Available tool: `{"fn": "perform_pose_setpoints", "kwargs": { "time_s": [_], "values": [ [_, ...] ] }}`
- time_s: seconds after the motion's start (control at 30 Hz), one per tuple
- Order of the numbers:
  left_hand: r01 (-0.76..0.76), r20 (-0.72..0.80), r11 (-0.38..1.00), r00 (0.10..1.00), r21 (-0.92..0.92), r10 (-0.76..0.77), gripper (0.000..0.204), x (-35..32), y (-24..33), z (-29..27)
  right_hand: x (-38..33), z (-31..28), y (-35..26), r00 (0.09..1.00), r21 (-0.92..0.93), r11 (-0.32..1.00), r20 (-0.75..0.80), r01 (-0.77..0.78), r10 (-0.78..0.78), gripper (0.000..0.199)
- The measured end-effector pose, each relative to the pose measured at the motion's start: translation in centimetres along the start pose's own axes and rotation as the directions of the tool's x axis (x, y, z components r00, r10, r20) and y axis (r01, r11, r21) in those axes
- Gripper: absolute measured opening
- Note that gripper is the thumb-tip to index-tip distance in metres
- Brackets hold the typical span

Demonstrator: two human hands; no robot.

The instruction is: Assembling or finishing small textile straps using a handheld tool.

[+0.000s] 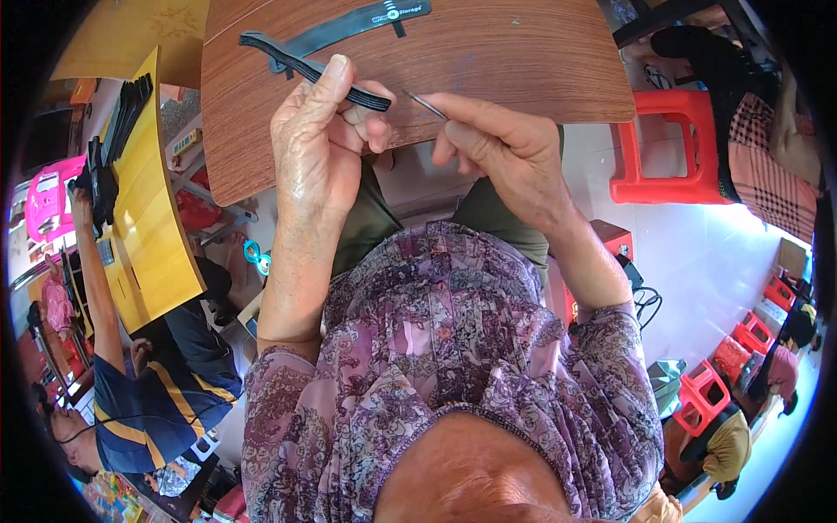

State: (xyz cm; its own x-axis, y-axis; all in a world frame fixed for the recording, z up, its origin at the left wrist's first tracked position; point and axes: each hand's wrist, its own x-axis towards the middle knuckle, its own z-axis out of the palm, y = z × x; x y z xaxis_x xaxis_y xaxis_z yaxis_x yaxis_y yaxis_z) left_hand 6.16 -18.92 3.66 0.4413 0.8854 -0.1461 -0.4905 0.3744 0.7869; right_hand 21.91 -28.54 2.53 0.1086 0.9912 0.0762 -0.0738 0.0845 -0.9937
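My left hand point(312, 144) is closed on a bundle of flat black strips point(296, 65), its thumb pressed along them and one end pointing toward my right hand. My right hand point(514, 148) pinches a thin metal pointed tool point(427, 106) between thumb and finger. The tool's tip comes close to the near end of the bundle, with a small gap between them. On the brown wooden table point(540, 61) beyond my hands lies a dark strap point(349, 33) with white print and small black tabs.
A red plastic stool point(667, 144) stands right of the table. At left, a person in a dark blue and yellow shirt point(144, 410) reaches over a yellow table point(148, 227) holding black strips point(131, 113). Other people sit along the right side.
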Motion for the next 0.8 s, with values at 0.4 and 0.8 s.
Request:
{"fn": "perform_pose_setpoints", "kwargs": {
  "time_s": [0.4,0.8],
  "values": [
    [-0.052,-0.040,0.994,0.998,0.098,0.056,0.022,-0.6,0.1,0.9,-0.1,0.9,-0.6,0.947,-0.390,0.874,-0.020,0.289,-0.322,0.032],
    [0.001,-0.010,0.999,1.000,0.052,0.000,0.019,-0.6,0.0,0.5,-0.2,1.1,0.2,0.966,-0.455,0.865,-0.038,0.212,-0.256,0.033]
  ]
}}
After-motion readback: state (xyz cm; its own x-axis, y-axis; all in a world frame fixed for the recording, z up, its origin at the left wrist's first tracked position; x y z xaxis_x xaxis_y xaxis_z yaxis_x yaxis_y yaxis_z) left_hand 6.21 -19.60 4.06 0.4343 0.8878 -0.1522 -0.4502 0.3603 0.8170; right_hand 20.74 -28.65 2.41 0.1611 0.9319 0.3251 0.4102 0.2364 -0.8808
